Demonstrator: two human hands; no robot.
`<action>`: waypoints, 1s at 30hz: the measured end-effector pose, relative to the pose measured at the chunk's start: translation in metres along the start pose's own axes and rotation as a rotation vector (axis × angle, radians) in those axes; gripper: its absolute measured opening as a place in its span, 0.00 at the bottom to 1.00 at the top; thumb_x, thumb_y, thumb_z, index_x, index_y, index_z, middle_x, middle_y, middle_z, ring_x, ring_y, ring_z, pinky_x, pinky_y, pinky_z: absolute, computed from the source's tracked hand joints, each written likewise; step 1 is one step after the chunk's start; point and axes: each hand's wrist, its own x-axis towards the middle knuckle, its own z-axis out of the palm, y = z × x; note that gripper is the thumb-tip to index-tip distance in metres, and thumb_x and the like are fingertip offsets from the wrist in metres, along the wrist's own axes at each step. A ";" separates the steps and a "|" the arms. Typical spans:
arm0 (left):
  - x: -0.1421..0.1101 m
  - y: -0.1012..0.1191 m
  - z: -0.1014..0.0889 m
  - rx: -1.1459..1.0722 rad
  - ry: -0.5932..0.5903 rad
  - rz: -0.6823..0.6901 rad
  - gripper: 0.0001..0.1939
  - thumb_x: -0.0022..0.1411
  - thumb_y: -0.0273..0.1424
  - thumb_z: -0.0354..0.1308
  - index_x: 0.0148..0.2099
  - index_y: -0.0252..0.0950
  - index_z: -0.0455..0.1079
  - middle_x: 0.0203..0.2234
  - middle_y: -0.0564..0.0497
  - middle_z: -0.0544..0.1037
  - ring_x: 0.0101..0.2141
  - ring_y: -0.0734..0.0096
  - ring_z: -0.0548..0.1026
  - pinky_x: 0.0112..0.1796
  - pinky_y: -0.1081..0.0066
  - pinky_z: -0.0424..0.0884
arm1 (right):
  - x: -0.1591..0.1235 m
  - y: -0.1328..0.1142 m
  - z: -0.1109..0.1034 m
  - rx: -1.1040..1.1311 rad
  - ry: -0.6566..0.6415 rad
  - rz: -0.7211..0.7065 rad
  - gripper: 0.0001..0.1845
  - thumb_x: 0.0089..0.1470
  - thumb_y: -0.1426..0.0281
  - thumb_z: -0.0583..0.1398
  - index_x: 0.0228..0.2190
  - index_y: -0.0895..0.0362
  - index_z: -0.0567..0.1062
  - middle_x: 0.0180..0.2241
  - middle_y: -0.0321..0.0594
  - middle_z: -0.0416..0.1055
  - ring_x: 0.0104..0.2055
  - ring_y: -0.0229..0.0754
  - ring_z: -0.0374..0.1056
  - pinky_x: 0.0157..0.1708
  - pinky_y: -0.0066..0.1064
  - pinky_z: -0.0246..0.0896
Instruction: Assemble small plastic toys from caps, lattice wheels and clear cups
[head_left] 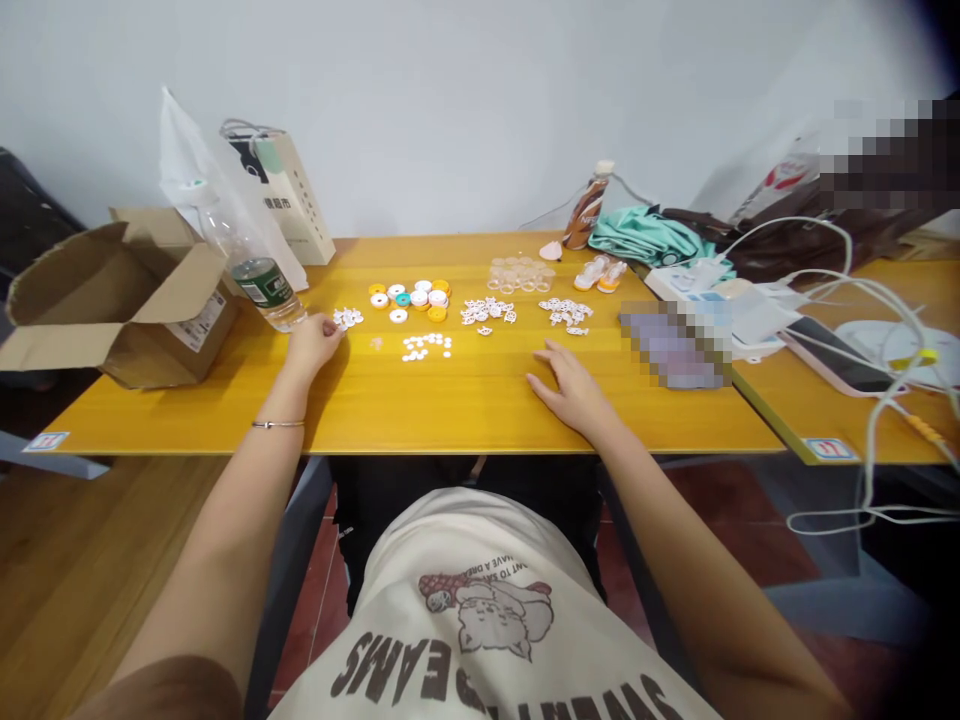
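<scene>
Small white pieces (349,317) cluster beside the left hand (311,342), grip unclear; right hand (571,390) spread.

tbl (420,410) is smooth, glossy wood, pcs (348,318) prob. plastic.

one left hand (311,345) plus one right hand (574,390): that made two!
and what a spread it was: roughly ten discs (418,299), just one teal disc (403,299) among them; two heaps of white openwork pieces (489,312), one pile of small white parts (348,319), over ten white dots (447,354), around ten clear cups (523,273), overlapping too much for certainty; two bottles (586,212), one open cardboard box (157,345), one bracelet (278,425)!
</scene>
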 end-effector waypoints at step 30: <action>0.024 0.072 0.017 -0.077 -0.100 0.522 0.07 0.55 0.27 0.51 0.35 0.34 0.70 0.33 0.46 0.72 0.35 0.63 0.71 0.37 0.68 0.64 | -0.008 -0.011 0.002 0.009 -0.083 -0.083 0.19 0.55 0.61 0.52 0.45 0.57 0.68 0.53 0.50 0.63 0.55 0.50 0.59 0.54 0.45 0.55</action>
